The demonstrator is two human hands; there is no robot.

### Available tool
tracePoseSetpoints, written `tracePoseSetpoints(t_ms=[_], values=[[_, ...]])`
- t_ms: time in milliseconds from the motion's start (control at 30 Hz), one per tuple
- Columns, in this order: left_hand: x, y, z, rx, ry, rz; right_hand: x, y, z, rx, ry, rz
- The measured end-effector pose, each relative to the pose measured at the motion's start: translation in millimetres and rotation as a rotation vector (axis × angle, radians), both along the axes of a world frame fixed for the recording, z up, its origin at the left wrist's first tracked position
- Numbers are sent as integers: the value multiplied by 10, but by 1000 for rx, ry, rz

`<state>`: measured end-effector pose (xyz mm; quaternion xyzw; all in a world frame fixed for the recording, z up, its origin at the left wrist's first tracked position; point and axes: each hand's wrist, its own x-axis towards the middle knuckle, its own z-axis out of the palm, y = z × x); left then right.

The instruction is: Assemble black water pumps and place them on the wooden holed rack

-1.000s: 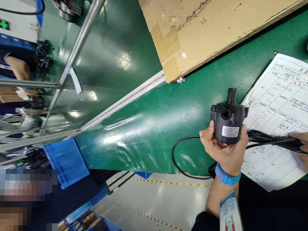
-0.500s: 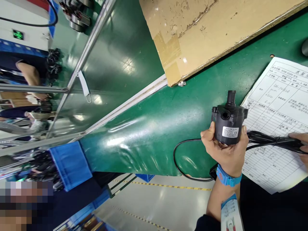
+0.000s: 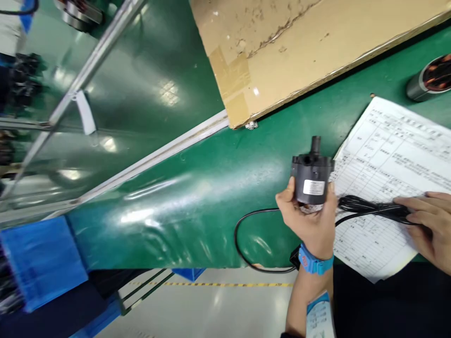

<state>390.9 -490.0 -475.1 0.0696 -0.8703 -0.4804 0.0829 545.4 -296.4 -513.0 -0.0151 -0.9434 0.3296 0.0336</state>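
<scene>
My left hand (image 3: 310,220), with a blue wristband, is closed round a small black pump (image 3: 312,177) that has a white label and a spout pointing up. It is held just above the green table mat (image 3: 197,197). The pump's black cable (image 3: 246,234) loops off the table's near edge. To the right, my right hand (image 3: 428,225) rests on a bundled part of the cable (image 3: 366,206), fingers curled over it on a printed form (image 3: 384,155).
A large cardboard sheet (image 3: 299,42) lies across the far side of the table. A metal cylinder with copper windings (image 3: 428,80) sits at the far right. Blue bins (image 3: 38,258) stand at the lower left beside a metal frame (image 3: 81,80).
The view has swung, so the pump and both hands sit lower and further left in frame. More of my right hand and the metal cylinder have come into view.
</scene>
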Motion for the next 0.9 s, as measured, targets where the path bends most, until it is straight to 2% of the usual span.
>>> tracePoseSetpoints(t_ms=[133,233,300,367,467,533,633,700,767,833,900], values=[[-75,-15,16,-6,-127,14,-149,-38,57,79,92,52],[-108,-19,28,14,-232,-42,-183,-43,93,67,119,68],[-109,-29,30,6,-234,-88,-190,-52,111,58,116,67],[-95,-51,42,-44,-149,-101,-198,-64,122,53,116,65],[-73,-88,120,-155,79,-21,-213,-77,133,38,118,64],[-73,-94,229,-178,179,28,-220,-75,138,24,114,60],[-77,-81,424,-131,197,-5,-220,-58,138,3,110,64],[-29,-88,525,-138,199,-82,-213,-47,134,-6,110,71],[118,-134,569,-243,192,-215,-208,-47,132,-17,101,74],[377,-213,543,-439,172,-403,-209,-55,137,-48,90,64],[703,-294,436,-619,157,-614,-218,-62,150,-87,74,57]])
